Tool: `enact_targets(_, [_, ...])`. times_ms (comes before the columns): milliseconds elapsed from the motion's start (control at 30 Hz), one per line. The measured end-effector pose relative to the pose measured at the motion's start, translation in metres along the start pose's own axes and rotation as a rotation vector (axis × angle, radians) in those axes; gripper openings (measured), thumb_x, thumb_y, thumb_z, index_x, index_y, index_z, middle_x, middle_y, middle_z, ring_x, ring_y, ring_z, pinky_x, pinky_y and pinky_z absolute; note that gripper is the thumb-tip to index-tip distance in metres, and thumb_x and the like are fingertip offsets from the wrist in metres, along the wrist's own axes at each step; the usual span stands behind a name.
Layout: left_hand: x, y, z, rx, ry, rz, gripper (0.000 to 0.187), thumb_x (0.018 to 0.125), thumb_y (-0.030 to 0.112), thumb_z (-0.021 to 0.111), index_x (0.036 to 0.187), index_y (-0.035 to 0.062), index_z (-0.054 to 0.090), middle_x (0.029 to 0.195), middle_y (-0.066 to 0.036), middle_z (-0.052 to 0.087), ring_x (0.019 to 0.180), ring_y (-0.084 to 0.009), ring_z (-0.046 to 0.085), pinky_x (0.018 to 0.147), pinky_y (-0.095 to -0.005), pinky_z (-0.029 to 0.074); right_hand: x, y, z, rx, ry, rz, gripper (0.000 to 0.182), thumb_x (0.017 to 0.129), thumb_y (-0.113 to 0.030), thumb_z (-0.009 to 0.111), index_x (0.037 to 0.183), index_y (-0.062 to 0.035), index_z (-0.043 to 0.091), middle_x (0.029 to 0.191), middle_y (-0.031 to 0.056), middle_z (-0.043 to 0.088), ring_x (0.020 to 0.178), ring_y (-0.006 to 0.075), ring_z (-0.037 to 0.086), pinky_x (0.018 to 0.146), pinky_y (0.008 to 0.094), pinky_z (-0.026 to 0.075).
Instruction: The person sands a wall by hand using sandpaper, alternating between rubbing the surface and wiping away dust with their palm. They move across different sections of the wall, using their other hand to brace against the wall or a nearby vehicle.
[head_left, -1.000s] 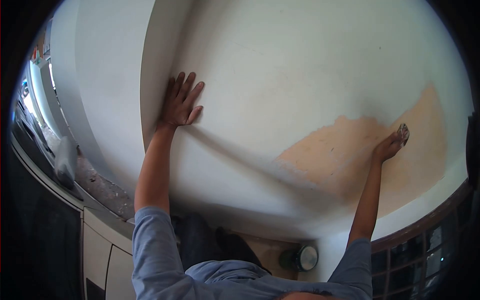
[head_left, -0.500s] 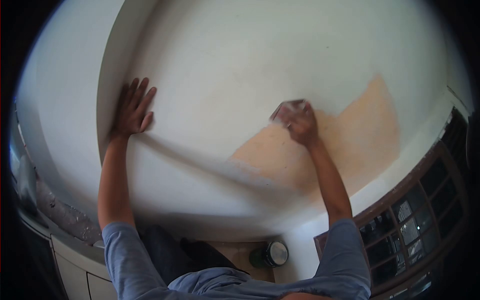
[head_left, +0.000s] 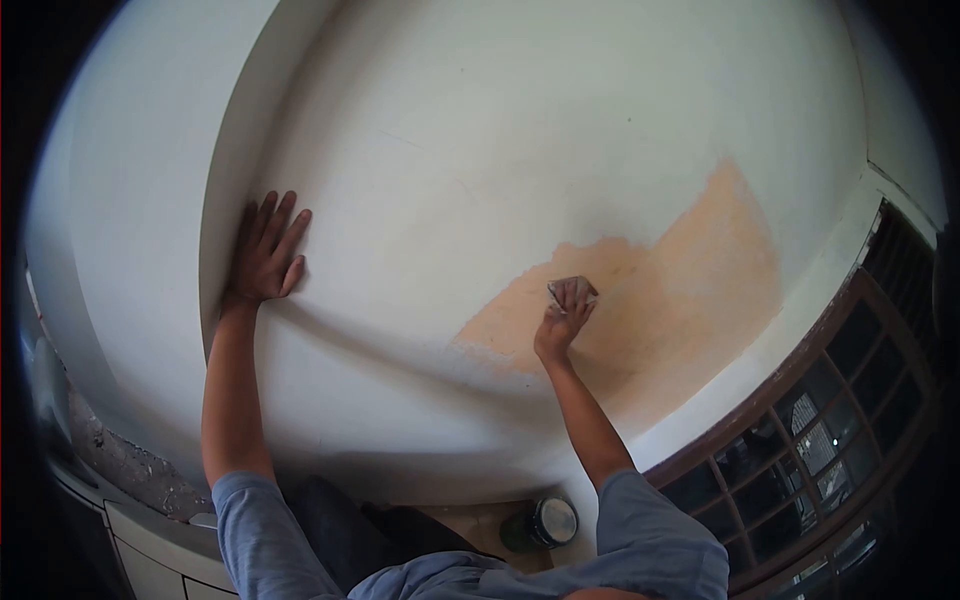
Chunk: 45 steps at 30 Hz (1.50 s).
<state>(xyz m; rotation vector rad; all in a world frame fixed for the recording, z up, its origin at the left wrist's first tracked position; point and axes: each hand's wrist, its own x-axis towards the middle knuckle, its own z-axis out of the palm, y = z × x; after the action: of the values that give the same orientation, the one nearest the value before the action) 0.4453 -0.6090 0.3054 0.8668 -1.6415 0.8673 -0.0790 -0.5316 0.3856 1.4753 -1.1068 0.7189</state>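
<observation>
My left hand (head_left: 267, 252) lies flat against the white wall (head_left: 480, 130), fingers spread, beside the projecting corner at left. Lower and to the right, my right hand (head_left: 563, 318) is closed round a small flat sheet, which looks like a folded piece of sandpaper (head_left: 553, 293). Only the edges of that sheet show past the fingers. It is at the bare orange-tan patch (head_left: 700, 270), where the white coat has a ragged border.
Below me, a dark bucket with a pale lid (head_left: 555, 521) stands on the floor against the wall. A brown-framed window (head_left: 800, 430) with small panes is at lower right. Grey cabinets (head_left: 150, 550) and a rough, debris-strewn strip (head_left: 130, 455) lie at lower left.
My right hand has moved down and left with the sandpaper, from the patch's upper edge into the patch. My left hand stays on the wall; the view has shifted slightly.
</observation>
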Motion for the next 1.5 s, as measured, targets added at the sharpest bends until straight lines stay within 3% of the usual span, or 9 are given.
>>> enact_targets(233, [-0.003,0.003,0.009,-0.012,0.007,0.007,0.057,0.089,0.032,0.045,0.142,0.0117,0.045,0.152,-0.017,0.034,0.139,-0.0419,0.031,0.112,-0.0595,0.024,0.318,0.139,-0.064,0.182,0.369,0.207,0.047,0.103,-0.032,0.034,0.142,-0.0073,0.043,0.149,0.0134,0.041,0.14,0.0385,0.03,0.112,0.0555,0.018])
enact_targets(333, [-0.001,0.0,0.007,0.033,0.006,0.024,0.056,0.09,0.031,0.044,0.142,0.0118,0.046,0.152,-0.017,0.035,0.139,-0.0423,0.032,0.111,-0.0597,0.025,0.325,0.132,-0.064,0.034,0.388,0.267,0.046,0.103,-0.031,0.034,0.14,-0.0073,0.046,0.149,0.0136,0.04,0.139,0.0389,0.031,0.112,0.0541,0.021])
enact_targets(600, [-0.001,0.005,0.002,0.017,-0.03,-0.013,0.056,0.088,0.031,0.046,0.141,0.0124,0.047,0.151,-0.017,0.035,0.138,-0.0412,0.033,0.112,-0.0588,0.024,-0.05,0.026,0.004,0.181,-0.006,0.362,0.054,0.102,-0.031,0.029,0.138,0.0057,0.044,0.148,0.0242,0.037,0.14,0.0454,0.025,0.114,0.0569,0.01])
enact_targets(833, [-0.004,0.005,0.013,0.0,0.029,-0.007,0.054,0.089,0.029,0.044,0.141,0.0122,0.048,0.15,-0.017,0.037,0.138,-0.0409,0.034,0.112,-0.0573,0.025,0.303,0.133,-0.076,0.112,0.309,0.282,0.046,0.102,-0.026,0.034,0.139,0.0009,0.043,0.147,0.0196,0.04,0.137,0.0398,0.033,0.11,0.0547,0.023])
enact_targets(933, [-0.004,0.001,0.01,0.037,0.043,0.013,0.053,0.09,0.029,0.042,0.14,0.0115,0.049,0.15,-0.017,0.038,0.137,-0.0418,0.035,0.111,-0.0579,0.026,0.312,0.117,-0.076,0.004,0.341,0.349,0.048,0.103,-0.028,0.033,0.141,0.0003,0.042,0.148,0.0188,0.04,0.138,0.0388,0.032,0.11,0.0546,0.024])
enact_targets(1067, [-0.004,0.002,0.01,0.03,0.041,-0.002,0.053,0.09,0.029,0.042,0.14,0.0116,0.049,0.149,-0.017,0.038,0.136,-0.0419,0.036,0.111,-0.0584,0.027,0.105,0.061,-0.017,0.013,0.307,0.221,0.05,0.104,-0.029,0.029,0.143,-0.0002,0.04,0.151,0.018,0.036,0.141,0.0395,0.028,0.113,0.0536,0.018])
enact_targets(1133, [-0.004,0.007,0.007,0.038,0.022,-0.014,0.053,0.09,0.029,0.042,0.139,0.0116,0.049,0.149,-0.017,0.038,0.135,-0.042,0.037,0.111,-0.0586,0.027,-0.044,0.007,0.002,0.01,-0.072,0.397,0.059,0.103,-0.037,0.027,0.141,0.0065,0.038,0.149,0.0242,0.035,0.141,0.043,0.026,0.115,0.0549,0.013])
enact_targets(1233, [-0.004,0.003,0.005,0.047,-0.012,0.003,0.054,0.089,0.028,0.044,0.139,0.0101,0.049,0.149,-0.018,0.038,0.135,-0.0426,0.037,0.11,-0.0586,0.027,-0.056,0.004,0.001,0.143,-0.014,0.329,0.061,0.103,-0.039,0.026,0.141,0.007,0.038,0.151,0.0245,0.032,0.142,0.0441,0.023,0.115,0.0548,0.011])
enact_targets(1500, [-0.007,0.0,0.015,0.058,0.05,0.027,0.054,0.088,0.026,0.041,0.138,0.0075,0.051,0.147,-0.021,0.04,0.135,-0.0441,0.037,0.11,-0.0589,0.028,0.301,0.124,-0.064,0.07,0.347,0.281,0.044,0.101,-0.028,0.04,0.141,-0.009,0.045,0.151,0.0126,0.038,0.143,0.0335,0.026,0.114,0.0561,0.015])
